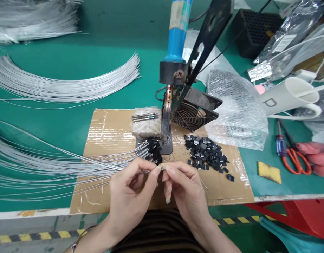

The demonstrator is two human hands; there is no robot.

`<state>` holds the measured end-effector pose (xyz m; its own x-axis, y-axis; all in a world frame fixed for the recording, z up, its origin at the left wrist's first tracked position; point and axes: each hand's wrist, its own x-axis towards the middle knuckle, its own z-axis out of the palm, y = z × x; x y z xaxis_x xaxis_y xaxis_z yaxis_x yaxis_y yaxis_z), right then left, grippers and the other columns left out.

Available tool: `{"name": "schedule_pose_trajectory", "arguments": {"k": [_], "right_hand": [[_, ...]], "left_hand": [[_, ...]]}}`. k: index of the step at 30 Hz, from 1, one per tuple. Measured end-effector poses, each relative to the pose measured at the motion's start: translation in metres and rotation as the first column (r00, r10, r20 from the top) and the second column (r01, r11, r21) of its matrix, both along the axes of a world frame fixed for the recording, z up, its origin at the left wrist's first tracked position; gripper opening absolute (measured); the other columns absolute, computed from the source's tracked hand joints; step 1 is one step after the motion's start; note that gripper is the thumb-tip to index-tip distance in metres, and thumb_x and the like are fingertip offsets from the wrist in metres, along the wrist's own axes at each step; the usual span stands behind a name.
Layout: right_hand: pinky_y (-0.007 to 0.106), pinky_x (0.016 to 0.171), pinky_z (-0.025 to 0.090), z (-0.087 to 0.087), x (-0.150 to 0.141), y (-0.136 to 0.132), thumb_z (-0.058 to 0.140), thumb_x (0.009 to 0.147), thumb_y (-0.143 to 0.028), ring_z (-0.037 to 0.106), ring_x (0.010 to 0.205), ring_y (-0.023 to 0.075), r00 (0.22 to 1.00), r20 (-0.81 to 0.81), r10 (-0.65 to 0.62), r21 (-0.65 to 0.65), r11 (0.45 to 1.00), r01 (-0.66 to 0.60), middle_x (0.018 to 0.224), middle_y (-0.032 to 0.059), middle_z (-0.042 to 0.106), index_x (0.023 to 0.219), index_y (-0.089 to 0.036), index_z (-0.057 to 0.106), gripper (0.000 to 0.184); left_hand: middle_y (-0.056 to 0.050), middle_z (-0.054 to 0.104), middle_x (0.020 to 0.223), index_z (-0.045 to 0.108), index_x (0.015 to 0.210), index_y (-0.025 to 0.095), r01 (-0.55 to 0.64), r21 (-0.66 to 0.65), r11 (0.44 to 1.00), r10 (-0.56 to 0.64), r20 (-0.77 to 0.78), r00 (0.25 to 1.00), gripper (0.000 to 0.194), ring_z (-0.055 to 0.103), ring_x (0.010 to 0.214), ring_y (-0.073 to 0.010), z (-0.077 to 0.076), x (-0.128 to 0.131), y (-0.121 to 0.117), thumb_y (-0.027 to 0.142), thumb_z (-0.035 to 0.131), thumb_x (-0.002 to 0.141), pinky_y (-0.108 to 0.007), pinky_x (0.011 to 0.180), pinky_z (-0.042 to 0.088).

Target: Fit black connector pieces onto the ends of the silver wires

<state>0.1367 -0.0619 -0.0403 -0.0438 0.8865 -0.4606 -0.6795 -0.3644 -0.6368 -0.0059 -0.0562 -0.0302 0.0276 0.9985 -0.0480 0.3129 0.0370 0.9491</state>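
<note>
My left hand (pixel 129 191) and my right hand (pixel 181 189) meet over the front of a taped cardboard sheet (pixel 109 130). Both pinch the end of a thin white wire (pixel 104 168) that trails off to the left; a small part between the fingertips is too hidden to name. Just beyond the fingers lies a bundle of wires with black caps (pixel 154 151). A pile of small black square parts (pixel 206 156) sits to the right. A blue-handled soldering iron (pixel 176 38) stands upright on its stand behind.
Bundles of white wires (pixel 64 82) curve across the green table at left. A small fan (pixel 189 114), bubble wrap (pixel 235 112), white tubes (pixel 288 96), red scissors (pixel 296 160), a screwdriver (pixel 280 144) and a yellow sponge (pixel 269 172) lie at right.
</note>
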Motion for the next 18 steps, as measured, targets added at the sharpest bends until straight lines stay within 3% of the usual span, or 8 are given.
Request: {"name": "schedule_pose_trajectory", "arguments": {"k": [8, 18], "right_hand": [[0.019, 0.045, 0.059, -0.0022, 0.0024, -0.0002, 0.082, 0.089, -0.038, 0.062, 0.051, 0.0098, 1.000, -0.019, 0.020, 0.077, 0.997, -0.019, 0.071, 0.0023, 0.072, 0.091, -0.019, 0.088, 0.020], [0.016, 0.050, 0.058, -0.0044, 0.0035, -0.0010, 0.085, 0.090, -0.031, 0.067, 0.049, 0.0083, 0.996, 0.094, 0.009, 0.105, 0.994, -0.018, 0.074, -0.0003, 0.076, 0.092, -0.023, 0.087, 0.009]], "left_hand": [[0.005, 0.073, 0.069, 0.072, 0.085, 0.022, -0.037, 0.005, 0.999, 0.037, 0.065, 0.997, 0.012, 0.062, 0.056, -0.0061, 0.0063, 0.0022, 0.0050, 0.016, 0.071, 0.095, -0.012, 0.054, 0.048], [0.008, 0.073, 0.070, 0.072, 0.088, 0.024, -0.065, 0.002, 0.998, 0.065, 0.076, 0.995, 0.009, 0.060, 0.055, -0.0047, 0.0084, 0.0047, 0.0032, 0.018, 0.073, 0.094, -0.010, 0.055, 0.048]]}}
